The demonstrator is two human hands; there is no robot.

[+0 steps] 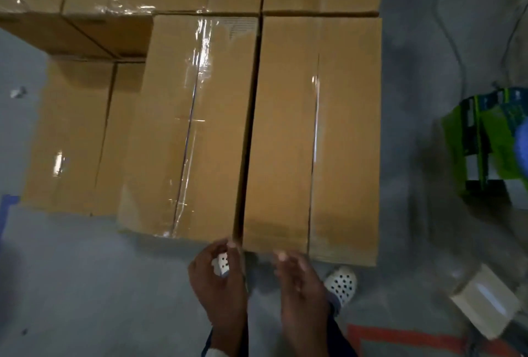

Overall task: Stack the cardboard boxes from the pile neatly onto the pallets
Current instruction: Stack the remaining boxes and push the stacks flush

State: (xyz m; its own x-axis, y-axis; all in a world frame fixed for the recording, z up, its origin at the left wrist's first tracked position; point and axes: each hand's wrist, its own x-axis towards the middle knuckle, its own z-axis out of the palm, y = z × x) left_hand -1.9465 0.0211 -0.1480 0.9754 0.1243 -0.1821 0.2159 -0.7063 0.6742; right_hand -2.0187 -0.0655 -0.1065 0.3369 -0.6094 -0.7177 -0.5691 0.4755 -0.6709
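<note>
While two taped cardboard boxes (pixel 191 128) sat side by side, both hands were at their near edge.
Left hand (pixel 220 276) loosely curled, empty; right hand (pixel 300 282) slack-fingered.

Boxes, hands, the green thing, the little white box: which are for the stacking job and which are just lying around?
For the job: cardboard boxes, left hand, right hand.
Just lying about: green package, small white box, orange floor tape, blue floor tape.

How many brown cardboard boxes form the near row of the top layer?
2: the left brown cardboard box and the right brown cardboard box, side by side, a dark gap between. Other boxes lie behind and lower left; more may be hidden.
</note>
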